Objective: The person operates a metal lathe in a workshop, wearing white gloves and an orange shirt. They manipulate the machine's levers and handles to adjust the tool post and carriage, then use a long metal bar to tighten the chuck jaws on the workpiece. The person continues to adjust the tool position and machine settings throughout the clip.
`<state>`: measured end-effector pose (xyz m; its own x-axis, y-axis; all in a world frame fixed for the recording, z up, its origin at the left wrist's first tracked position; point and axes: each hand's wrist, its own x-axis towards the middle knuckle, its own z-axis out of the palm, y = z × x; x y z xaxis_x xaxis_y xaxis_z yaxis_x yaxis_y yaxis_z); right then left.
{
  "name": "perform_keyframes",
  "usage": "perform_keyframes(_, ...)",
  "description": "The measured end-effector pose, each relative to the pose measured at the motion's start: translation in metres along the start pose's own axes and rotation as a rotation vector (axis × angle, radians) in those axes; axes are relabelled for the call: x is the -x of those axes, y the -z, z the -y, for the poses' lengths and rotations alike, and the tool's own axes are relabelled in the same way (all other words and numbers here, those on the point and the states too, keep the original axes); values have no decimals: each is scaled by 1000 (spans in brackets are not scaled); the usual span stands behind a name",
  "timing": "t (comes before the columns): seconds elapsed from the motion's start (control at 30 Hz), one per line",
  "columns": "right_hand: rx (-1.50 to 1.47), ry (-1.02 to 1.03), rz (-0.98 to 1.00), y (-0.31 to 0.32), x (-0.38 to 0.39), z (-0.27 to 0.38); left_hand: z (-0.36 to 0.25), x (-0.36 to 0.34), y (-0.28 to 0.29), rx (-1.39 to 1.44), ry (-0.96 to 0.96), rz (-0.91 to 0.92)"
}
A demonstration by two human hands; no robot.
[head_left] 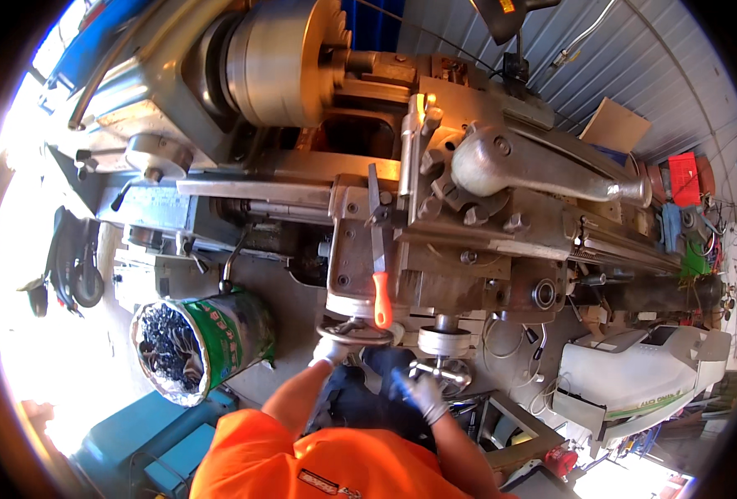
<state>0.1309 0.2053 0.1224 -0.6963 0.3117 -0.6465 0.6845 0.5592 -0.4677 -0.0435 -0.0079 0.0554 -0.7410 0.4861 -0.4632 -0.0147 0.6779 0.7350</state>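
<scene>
My left hand (330, 351), in a white glove, grips the rim of a metal handwheel (367, 339) on the lathe carriage. My right hand (418, 392), gloved in white and blue, is at a smaller chrome crank wheel (452, 376); its fingers are blurred, so their grip is unclear. A file with an orange handle (382, 299) lies pointing away from me on the carriage (349, 249), just beyond the left wheel. Above it sit the tool post with its large lever (543, 170) and, to the upper left, the steel chuck (273, 66).
A bin of metal shavings (239, 345) stands lower left, beside teal cases (119, 445). A white panelled object (609, 374) and cables lie at right. A red box (682, 176) and clutter are behind the lathe's right end, near a corrugated wall (651, 75).
</scene>
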Motion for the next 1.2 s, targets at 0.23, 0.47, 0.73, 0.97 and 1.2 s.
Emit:
perform_keyframes(0.23,-667,-54,-36,109,90,85,-21,67,29,95,83,-2)
perform_keyframes(0.47,246,-48,-370,51,19,-13,-37,54,15,-200,-133,267)
perform_keyframes(0.73,-508,637,-833,286,85,80,-156,90,135,64,-554,-67)
perform_keyframes(0.97,-208,1067,-1852,381,18,225,-310,57,176,126,-1035,-661)
perform_keyframes(1.2,-384,1145,-1721,409,-26,256,-378,-4,192,-48,-954,-827)
